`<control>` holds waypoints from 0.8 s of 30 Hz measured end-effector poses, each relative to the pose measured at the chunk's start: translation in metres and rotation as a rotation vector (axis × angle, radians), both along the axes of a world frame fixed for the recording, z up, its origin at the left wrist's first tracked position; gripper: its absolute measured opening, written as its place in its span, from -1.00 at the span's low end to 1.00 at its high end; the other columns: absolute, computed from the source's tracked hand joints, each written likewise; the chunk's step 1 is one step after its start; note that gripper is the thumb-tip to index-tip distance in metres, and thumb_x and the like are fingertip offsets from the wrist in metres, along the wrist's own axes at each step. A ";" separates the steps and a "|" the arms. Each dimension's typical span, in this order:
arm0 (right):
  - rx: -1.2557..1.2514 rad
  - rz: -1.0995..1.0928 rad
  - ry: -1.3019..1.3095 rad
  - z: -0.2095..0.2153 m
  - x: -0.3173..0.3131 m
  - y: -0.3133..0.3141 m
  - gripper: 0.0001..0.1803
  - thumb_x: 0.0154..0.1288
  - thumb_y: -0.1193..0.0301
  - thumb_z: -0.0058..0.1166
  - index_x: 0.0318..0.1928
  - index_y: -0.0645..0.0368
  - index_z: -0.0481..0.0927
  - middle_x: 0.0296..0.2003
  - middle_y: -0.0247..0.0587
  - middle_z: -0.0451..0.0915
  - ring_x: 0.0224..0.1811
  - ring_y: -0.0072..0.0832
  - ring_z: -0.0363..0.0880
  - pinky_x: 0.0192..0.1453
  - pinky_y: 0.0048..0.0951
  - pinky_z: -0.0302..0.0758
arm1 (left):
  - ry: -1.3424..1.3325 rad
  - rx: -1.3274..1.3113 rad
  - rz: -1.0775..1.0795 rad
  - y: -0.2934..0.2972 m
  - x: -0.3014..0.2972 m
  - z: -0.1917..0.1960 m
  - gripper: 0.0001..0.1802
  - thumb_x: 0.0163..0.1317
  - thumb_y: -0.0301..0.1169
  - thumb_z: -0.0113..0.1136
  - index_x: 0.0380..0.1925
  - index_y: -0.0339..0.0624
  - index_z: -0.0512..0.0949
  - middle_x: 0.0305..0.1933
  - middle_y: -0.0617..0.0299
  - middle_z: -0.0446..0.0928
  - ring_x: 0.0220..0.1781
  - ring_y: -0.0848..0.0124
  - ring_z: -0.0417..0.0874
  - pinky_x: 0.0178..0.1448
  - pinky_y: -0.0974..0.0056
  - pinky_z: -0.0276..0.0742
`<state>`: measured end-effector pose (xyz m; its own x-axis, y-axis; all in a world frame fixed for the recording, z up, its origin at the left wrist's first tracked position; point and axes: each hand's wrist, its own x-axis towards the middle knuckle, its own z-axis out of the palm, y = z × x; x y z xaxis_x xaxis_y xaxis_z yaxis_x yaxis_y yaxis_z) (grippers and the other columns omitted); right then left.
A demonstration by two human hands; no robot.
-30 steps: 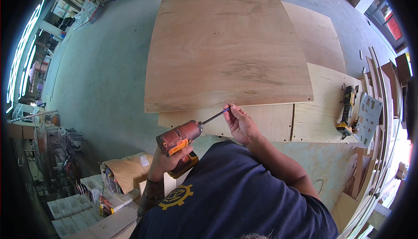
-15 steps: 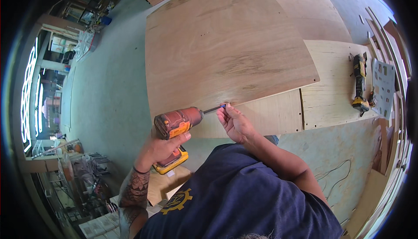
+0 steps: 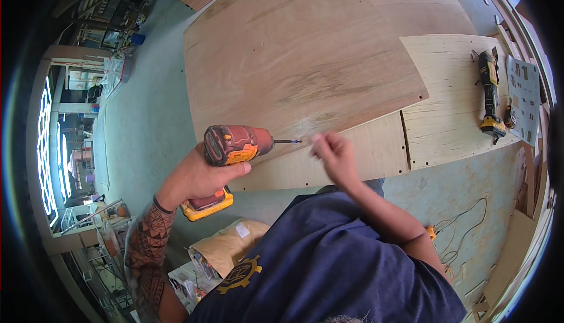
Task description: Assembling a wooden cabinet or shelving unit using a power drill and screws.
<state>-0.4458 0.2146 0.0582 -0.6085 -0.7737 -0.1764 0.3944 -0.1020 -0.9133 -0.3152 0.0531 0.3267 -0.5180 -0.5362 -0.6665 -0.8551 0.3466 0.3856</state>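
Note:
My left hand (image 3: 197, 176) is wrapped round the grip of a red and black cordless impact driver (image 3: 242, 142) with a yellow battery base. Its long dark bit (image 3: 286, 141), banded blue near the end, points right. The bit's tip meets the front edge area of a large brown plywood panel (image 3: 282, 64); whether a screw is there is too small to tell. Just right of the tip, my right hand (image 3: 336, 157) hovers over the edge, apart from the bit. Its fingers look curled but are smeared by motion. A paler plywood strip (image 3: 352, 149) lies under the brown panel.
On a pale plywood sheet (image 3: 440, 82) at the right lies a black and yellow power tool (image 3: 489, 91), beside a printed sheet (image 3: 523, 99). Timber lengths (image 3: 531, 176) line the right side. A cable (image 3: 467, 220) loops on the floor. A brown paper bag (image 3: 229, 245) sits below the driver.
My right fingers have let go of the bit's end and moved right and slightly down. The driver has tipped level, its grip swinging left. The whole view has shifted slightly.

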 end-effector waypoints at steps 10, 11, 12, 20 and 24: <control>0.373 -0.289 1.024 0.008 -0.149 -0.001 -0.83 0.49 0.33 0.26 -0.19 0.17 0.70 -0.31 -0.13 0.72 -0.30 -0.12 0.73 -0.19 -0.19 0.62 | -0.116 -0.004 0.064 0.009 -0.015 0.004 -0.49 0.33 -0.20 0.47 0.18 -0.25 0.66 -0.04 0.07 0.78 -0.05 0.34 0.78 0.15 0.19 0.70; 0.370 -0.284 1.021 0.008 -0.149 -0.002 -0.83 0.49 0.33 0.26 -0.19 0.17 0.70 -0.31 -0.13 0.72 -0.30 -0.12 0.73 -0.19 -0.19 0.62 | -0.116 0.020 0.088 0.008 -0.014 0.002 -0.50 0.33 -0.21 0.47 0.17 -0.26 0.65 -0.05 0.09 0.78 -0.06 0.36 0.77 0.15 0.20 0.70; 0.394 -0.285 1.045 0.008 -0.148 -0.003 -0.83 0.49 0.31 0.27 -0.19 0.16 0.70 -0.31 -0.14 0.72 -0.28 -0.13 0.73 -0.18 -0.19 0.63 | -0.116 0.045 0.111 0.007 -0.014 0.000 -0.50 0.33 -0.21 0.48 0.16 -0.26 0.65 -0.06 0.10 0.78 -0.07 0.38 0.77 0.14 0.21 0.69; 0.393 -0.319 1.121 0.004 -0.145 -0.009 -0.86 0.49 0.31 0.28 -0.18 0.09 0.71 -0.32 -0.19 0.70 -0.24 -0.17 0.74 -0.16 -0.19 0.63 | -0.120 0.037 0.170 0.012 -0.018 -0.002 -0.56 0.35 -0.23 0.46 0.10 -0.29 0.66 -0.16 0.16 0.76 -0.16 0.41 0.74 0.04 0.21 0.70; 0.361 -0.372 1.124 0.001 -0.146 -0.005 -0.88 0.42 0.34 0.32 -0.23 0.08 0.67 -0.34 -0.19 0.67 -0.26 -0.18 0.72 -0.18 -0.15 0.64 | -0.149 0.147 0.253 0.005 -0.013 -0.013 -0.78 0.41 -0.27 0.40 -0.23 -0.20 0.65 -0.51 0.34 0.61 -0.47 0.53 0.64 -0.32 0.30 0.61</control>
